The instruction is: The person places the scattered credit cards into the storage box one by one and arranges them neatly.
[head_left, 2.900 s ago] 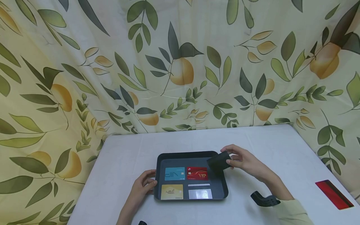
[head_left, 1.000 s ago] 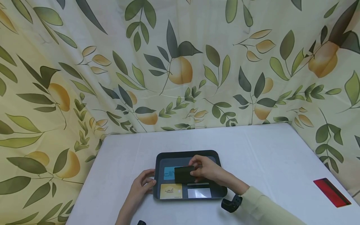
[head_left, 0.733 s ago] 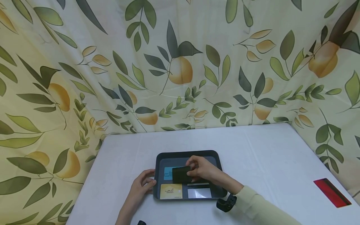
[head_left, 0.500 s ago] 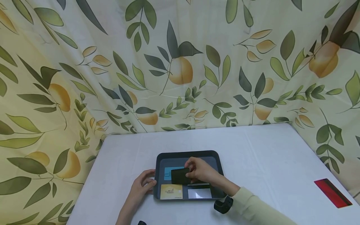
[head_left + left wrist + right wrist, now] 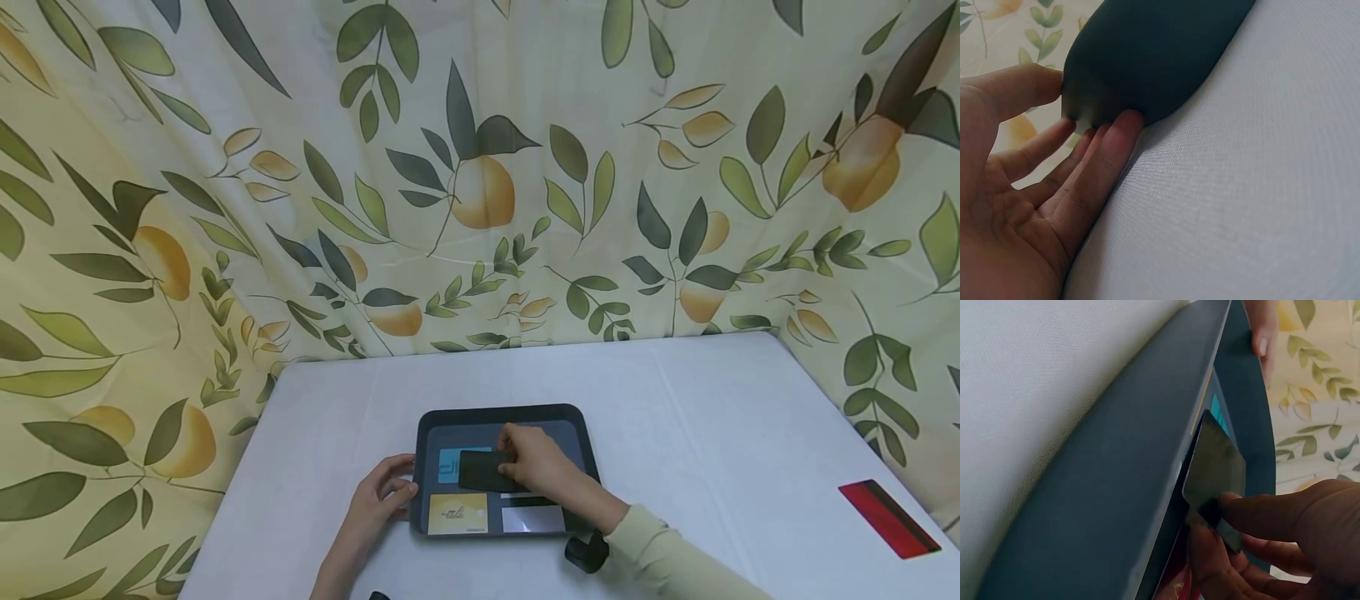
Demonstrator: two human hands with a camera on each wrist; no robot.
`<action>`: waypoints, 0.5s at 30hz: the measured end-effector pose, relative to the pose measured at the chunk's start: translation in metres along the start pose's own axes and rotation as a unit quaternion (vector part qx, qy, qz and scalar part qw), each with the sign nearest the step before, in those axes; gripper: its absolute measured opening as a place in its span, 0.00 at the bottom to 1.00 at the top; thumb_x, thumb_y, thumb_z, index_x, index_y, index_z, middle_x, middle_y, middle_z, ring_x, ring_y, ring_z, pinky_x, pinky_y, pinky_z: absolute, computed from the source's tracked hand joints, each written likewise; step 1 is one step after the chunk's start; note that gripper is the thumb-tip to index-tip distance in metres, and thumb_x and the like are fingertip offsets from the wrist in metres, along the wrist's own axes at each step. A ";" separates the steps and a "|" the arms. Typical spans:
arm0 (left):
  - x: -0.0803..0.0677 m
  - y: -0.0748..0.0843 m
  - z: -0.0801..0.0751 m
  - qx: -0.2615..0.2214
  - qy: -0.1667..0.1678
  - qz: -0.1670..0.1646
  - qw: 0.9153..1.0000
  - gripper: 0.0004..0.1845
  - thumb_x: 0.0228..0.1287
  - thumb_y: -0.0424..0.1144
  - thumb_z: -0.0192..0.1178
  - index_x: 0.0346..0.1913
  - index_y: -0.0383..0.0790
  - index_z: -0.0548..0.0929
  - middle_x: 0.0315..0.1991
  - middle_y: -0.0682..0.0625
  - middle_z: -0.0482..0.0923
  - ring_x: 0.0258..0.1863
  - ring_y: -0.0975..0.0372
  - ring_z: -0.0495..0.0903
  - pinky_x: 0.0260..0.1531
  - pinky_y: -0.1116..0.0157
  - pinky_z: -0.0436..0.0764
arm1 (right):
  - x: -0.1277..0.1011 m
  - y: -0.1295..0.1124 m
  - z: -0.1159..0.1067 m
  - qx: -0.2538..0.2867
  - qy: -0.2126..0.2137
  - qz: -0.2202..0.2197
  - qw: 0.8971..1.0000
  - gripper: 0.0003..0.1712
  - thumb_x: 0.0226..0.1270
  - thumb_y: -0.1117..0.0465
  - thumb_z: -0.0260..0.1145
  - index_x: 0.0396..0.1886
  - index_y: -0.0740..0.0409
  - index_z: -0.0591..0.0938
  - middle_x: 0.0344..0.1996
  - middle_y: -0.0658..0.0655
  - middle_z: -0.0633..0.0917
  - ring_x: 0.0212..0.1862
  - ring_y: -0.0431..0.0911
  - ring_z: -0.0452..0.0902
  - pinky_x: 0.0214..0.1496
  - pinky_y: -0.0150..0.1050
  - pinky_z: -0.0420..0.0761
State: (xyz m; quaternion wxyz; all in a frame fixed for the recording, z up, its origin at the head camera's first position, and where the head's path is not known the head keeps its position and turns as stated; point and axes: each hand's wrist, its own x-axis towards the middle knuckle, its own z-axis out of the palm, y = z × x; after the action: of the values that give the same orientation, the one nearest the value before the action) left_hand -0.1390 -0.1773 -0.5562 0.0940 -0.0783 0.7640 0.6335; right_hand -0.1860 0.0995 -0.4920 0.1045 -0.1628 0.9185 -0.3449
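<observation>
My right hand (image 5: 543,467) pinches a black card (image 5: 480,471) by its right end, above the dark tray (image 5: 495,412). In the right wrist view the thumb and fingers grip that card (image 5: 1216,469) tilted, with a red card (image 5: 1175,575) partly visible below. The black card covers part of a teal card (image 5: 448,467). A gold card (image 5: 457,514) and a silver-white card with a black stripe (image 5: 532,521) lie in the tray's near row. At the tray's left side, my left hand (image 5: 378,500) holds the rim between thumb and fingers, as the left wrist view also shows.
A red card with a black stripe (image 5: 889,518) lies on the white-covered table (image 5: 697,400) at far right. A leaf-and-fruit patterned curtain (image 5: 480,275) hangs behind and to the left of the table.
The right hand has carried the black card leftward from the tray's right corner to above the upper cards. Over the last half second it shifts only slightly. The left hand stays put.
</observation>
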 end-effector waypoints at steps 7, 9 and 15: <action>0.000 0.001 0.000 0.000 0.000 0.001 1.000 0.30 0.66 0.43 0.71 0.69 0.43 0.77 0.65 0.41 0.79 0.46 0.59 0.83 0.39 0.62 0.90 | 0.001 0.000 0.001 -0.029 0.007 0.007 1.000 0.12 0.59 0.68 0.78 0.37 0.57 0.81 0.29 0.52 0.78 0.31 0.45 0.71 0.30 0.36 0.72; 0.000 0.001 0.000 0.000 -0.001 0.000 1.000 0.31 0.66 0.43 0.71 0.69 0.42 0.76 0.65 0.41 0.79 0.46 0.59 0.83 0.39 0.62 0.90 | 0.001 0.001 0.002 -0.038 0.011 0.008 0.999 0.12 0.59 0.67 0.79 0.36 0.57 0.81 0.29 0.52 0.77 0.30 0.45 0.71 0.29 0.36 0.71; 0.000 0.002 0.000 -0.001 -0.003 -0.001 1.000 0.30 0.66 0.43 0.71 0.69 0.42 0.76 0.65 0.41 0.79 0.46 0.59 0.83 0.38 0.62 0.90 | 0.003 0.002 0.003 -0.050 0.019 -0.005 0.999 0.12 0.58 0.67 0.80 0.35 0.58 0.82 0.29 0.53 0.78 0.31 0.44 0.70 0.30 0.37 0.72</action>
State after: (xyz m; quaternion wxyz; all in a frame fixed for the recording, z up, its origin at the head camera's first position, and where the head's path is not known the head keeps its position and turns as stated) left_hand -0.1392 -0.1771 -0.5544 0.0970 -0.0768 0.7629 0.6346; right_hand -0.1882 0.0979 -0.4958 0.0767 -0.1663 0.9356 -0.3020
